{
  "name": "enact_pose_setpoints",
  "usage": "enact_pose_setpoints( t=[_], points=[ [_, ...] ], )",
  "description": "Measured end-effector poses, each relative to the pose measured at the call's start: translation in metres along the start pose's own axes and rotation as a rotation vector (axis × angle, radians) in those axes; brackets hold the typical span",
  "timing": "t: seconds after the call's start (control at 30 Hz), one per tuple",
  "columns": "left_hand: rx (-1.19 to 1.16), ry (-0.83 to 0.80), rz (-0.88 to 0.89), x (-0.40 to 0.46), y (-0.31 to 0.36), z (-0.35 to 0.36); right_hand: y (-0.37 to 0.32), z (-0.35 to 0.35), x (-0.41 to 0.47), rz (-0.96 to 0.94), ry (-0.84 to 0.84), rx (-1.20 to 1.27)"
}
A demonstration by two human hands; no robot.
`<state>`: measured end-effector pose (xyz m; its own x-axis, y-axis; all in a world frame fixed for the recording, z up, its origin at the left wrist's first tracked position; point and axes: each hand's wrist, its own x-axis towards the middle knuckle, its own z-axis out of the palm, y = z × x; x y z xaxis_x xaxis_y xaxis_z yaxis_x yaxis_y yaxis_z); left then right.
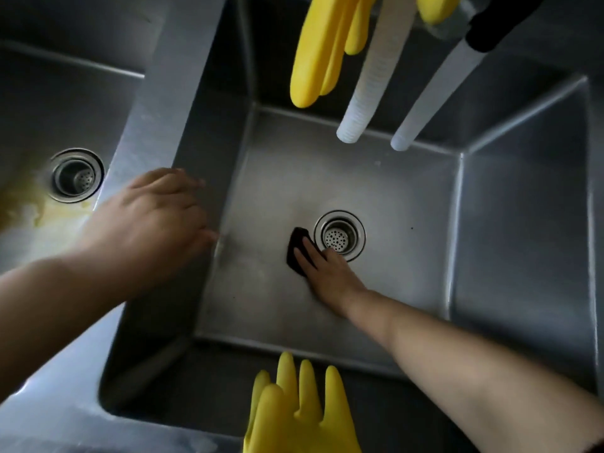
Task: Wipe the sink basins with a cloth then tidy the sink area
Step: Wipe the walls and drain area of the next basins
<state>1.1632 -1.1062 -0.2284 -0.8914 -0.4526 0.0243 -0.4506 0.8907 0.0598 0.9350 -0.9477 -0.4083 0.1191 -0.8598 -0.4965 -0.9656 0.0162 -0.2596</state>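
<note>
Right hand (327, 273) down in the right basin (408, 191), fingers straight and flat, pressing a small dark cloth (299, 248) onto the basin floor. Cloth sits just beside the drain strainer (339, 236), on its left edge, touching or nearly so.

Left hand (150, 214) rests on the divider (157, 103) between the two basins, fingers loosely bent over the edge, holding nothing; likely bracing.

Left basin (49, 103) shows a yellowish smear near its own drain (75, 175); looks not yet wiped.

Cloth, by judgement: light, soft, limp, probably damp, so it should slide easily on steel and bunch if pushed from one edge. Best handled with a flat palm over its middle for wiping; to lift, pinch a free corner on the far side from the strainer.

Yellow rubber gloves: one hanging above (313, 60), one draped at the near rim (294, 410). Two pale hoses (369, 93) hang over the basin.

No brands, labels or readable writing anywhere in view.
</note>
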Motion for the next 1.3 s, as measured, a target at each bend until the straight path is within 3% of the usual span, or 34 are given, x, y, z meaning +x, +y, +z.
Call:
enact_pose_setpoints(
  t=[0.1, 0.23, 0.43, 0.6, 0.83, 0.97, 1.13, 1.3],
  points=[
    [-0.057, -0.008, 0.045, -0.006, -0.009, 0.009, 0.005, -0.009, 0.033, 0.0, 0.105, 0.031],
    [-0.118, 0.053, 0.019, -0.005, -0.014, 0.012, 0.02, -0.034, 0.064, -0.001, 0.174, -0.11],
    [-0.118, 0.083, 0.033, -0.006, -0.014, 0.015, 0.065, -0.055, 0.073, 0.366, 0.279, -0.115],
    [-0.102, 0.081, 0.038, -0.006, -0.014, 0.012, 0.106, -0.051, 0.03, 0.603, 0.281, -0.038],
    [-0.089, 0.078, 0.041, -0.006, -0.014, 0.011, 0.13, -0.036, -0.035, 0.721, 0.135, -0.133],
    [-0.072, 0.061, 0.028, -0.006, -0.014, 0.013, 0.108, -0.023, -0.056, 0.821, 0.113, -0.044],
    [-0.052, 0.053, 0.014, -0.005, -0.01, 0.01, 0.072, -0.006, -0.068, 0.686, 0.154, 0.172],
    [-0.046, 0.064, 0.008, -0.003, -0.01, 0.006, 0.093, -0.014, -0.038, 0.771, 0.365, 0.311]
  ],
)
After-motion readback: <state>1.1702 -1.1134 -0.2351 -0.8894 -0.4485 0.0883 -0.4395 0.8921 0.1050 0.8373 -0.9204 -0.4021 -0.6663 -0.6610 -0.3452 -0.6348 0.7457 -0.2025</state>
